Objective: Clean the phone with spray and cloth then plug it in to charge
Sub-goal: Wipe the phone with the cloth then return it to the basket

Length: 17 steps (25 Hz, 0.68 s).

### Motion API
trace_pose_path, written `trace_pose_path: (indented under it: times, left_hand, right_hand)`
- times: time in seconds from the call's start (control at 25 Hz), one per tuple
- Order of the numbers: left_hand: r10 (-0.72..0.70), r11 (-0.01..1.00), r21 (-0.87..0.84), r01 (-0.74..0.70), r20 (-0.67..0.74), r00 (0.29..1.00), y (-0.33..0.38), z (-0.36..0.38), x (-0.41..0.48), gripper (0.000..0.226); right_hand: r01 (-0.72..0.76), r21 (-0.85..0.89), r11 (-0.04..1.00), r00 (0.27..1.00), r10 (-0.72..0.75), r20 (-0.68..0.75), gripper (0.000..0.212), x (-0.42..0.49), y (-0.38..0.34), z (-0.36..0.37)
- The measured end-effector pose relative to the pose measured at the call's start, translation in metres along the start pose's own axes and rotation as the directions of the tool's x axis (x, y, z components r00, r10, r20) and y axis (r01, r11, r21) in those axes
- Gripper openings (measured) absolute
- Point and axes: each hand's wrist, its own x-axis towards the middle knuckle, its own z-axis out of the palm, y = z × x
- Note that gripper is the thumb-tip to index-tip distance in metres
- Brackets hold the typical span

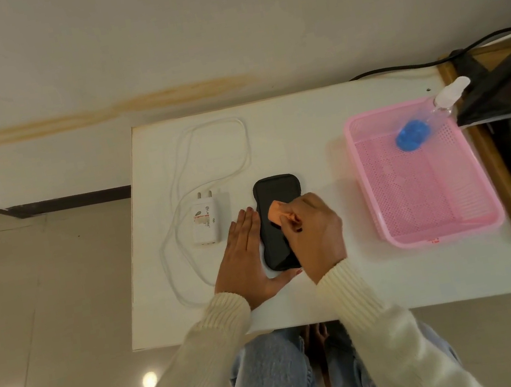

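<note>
Wiping the phone on the table.
My right hand fingers pinch the cloth on it; left hand lies flat beside it, fingers together. Charger sits left of the phone.

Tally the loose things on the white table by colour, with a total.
White: 1, the charger with cable
Black: 1, the phone
Pink: 1, the basket
Orange: 1, the cloth
Clear with blue: 1, the spray bottle
Total: 5

Black phone lies flat mid-frame, peach cloth bunched on it; white charger left; spray bottle upper right.
</note>
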Motion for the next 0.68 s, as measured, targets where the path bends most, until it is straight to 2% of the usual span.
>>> trace_pose_path:
  times: [0.08,0.16,0.36,0.68]
  left_hand:
    - [0.011,0.999,0.040,-0.012,0.017,1.000,-0.001,0.000,0.001,0.111]
    - [0.019,0.998,0.061,-0.020,0.027,0.999,0.000,0.000,0.001,0.110]
    - [-0.004,1.000,0.001,0.004,0.007,1.000,0.002,-0.002,-0.001,0.114]
    - [0.007,0.999,0.042,-0.008,0.027,1.000,0.001,-0.003,0.000,0.114]
  right_hand:
    - [0.013,0.024,1.000,0.994,-0.016,0.108,0.006,-0.015,-0.012,0.003]
    - [-0.016,0.045,0.999,0.985,0.008,0.175,0.007,-0.019,-0.017,0.004]
    - [-0.019,0.048,0.999,0.998,0.016,0.062,0.006,-0.010,-0.006,0.003]
    - [0.008,0.052,0.999,0.992,-0.015,0.125,0.005,-0.014,-0.005,0.005]
